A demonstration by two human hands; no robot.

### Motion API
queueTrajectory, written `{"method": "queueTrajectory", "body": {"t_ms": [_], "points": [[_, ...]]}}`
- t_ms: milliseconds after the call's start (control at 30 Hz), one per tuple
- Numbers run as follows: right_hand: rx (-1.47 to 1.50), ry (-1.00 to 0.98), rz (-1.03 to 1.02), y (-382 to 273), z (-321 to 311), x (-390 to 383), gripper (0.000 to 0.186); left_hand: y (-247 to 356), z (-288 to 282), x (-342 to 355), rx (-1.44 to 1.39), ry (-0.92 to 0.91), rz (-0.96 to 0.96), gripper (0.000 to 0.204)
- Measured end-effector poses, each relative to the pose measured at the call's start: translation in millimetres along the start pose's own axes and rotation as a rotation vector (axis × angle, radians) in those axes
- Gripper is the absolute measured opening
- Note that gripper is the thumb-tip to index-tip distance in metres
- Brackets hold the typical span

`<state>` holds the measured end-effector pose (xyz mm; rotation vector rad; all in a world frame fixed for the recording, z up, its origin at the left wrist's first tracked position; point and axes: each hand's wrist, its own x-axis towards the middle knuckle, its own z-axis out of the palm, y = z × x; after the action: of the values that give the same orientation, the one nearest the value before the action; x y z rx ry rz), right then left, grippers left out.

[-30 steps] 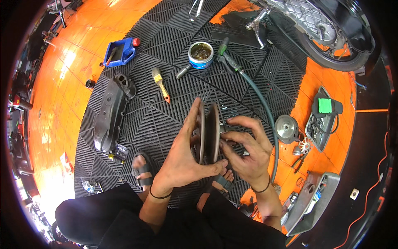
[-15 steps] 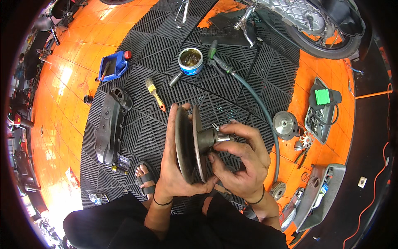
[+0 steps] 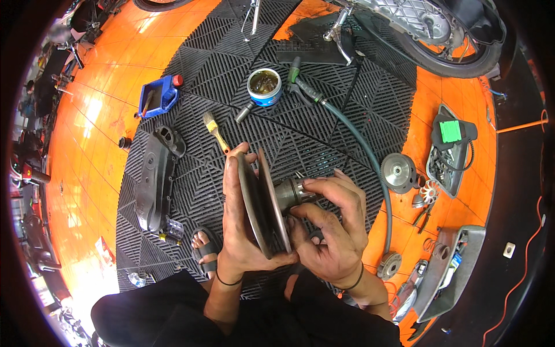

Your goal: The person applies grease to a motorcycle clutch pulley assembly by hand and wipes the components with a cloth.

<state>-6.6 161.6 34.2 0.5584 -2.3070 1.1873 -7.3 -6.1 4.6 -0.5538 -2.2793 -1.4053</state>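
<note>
Above my lap, a two-disc metal scooter pulley (image 3: 272, 211) is held with its discs upright and slightly tilted, a gap showing between them. My left hand (image 3: 238, 240) closes round the discs from the left and below, its fingers stretched up along the outer face. On the right side, my right hand (image 3: 338, 237) curls its fingers and thumb round the hub (image 3: 290, 195), which sticks out from the right disc. The hub's far end is partly covered by those fingers. A paint brush (image 3: 216, 132) with an orange-tipped handle lies just beyond my left fingertips.
On the black mat (image 3: 196, 168) stand an open grease tub (image 3: 265, 98), a blue oil container (image 3: 167, 103) and a black engine cover (image 3: 155, 182). A green hose (image 3: 361, 141) curves along the right, near a toothed metal disc (image 3: 398, 173). Farther right are a grey bin (image 3: 462, 277) and parts tray (image 3: 458, 173).
The pulley has shifted slightly left and its discs lean more, their tops to the left. My right hand has moved a little left with it, still gripping the hub.
</note>
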Motion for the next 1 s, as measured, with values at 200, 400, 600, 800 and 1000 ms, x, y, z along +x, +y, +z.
{"method": "queueTrajectory", "body": {"t_ms": [200, 400, 600, 800, 1000], "points": [[0.092, 0.022, 0.027, 3.7, 3.8, -2.1, 0.030, -7.4, 3.9, -2.5, -0.145, 0.035, 0.006, 0.134], [0.131, -0.002, 0.017, 5.7, 2.2, -0.4, 0.032, -6.6, 3.1, -3.4, -0.123, 0.028, -0.012, 0.134], [-0.060, 0.026, -0.055, 0.4, 5.1, -8.1, 0.030, -6.9, 4.0, -3.4, -0.024, 0.056, 0.035, 0.141], [-0.142, -0.009, -0.045, -4.5, -0.9, -5.2, 0.030, -8.1, 3.6, -7.4, 0.008, 0.070, 0.010, 0.143], [-0.125, 0.008, -0.026, -0.8, -0.2, -10.9, 0.033, -4.6, 5.5, -4.2, 0.035, 0.052, 0.003, 0.139]]}}
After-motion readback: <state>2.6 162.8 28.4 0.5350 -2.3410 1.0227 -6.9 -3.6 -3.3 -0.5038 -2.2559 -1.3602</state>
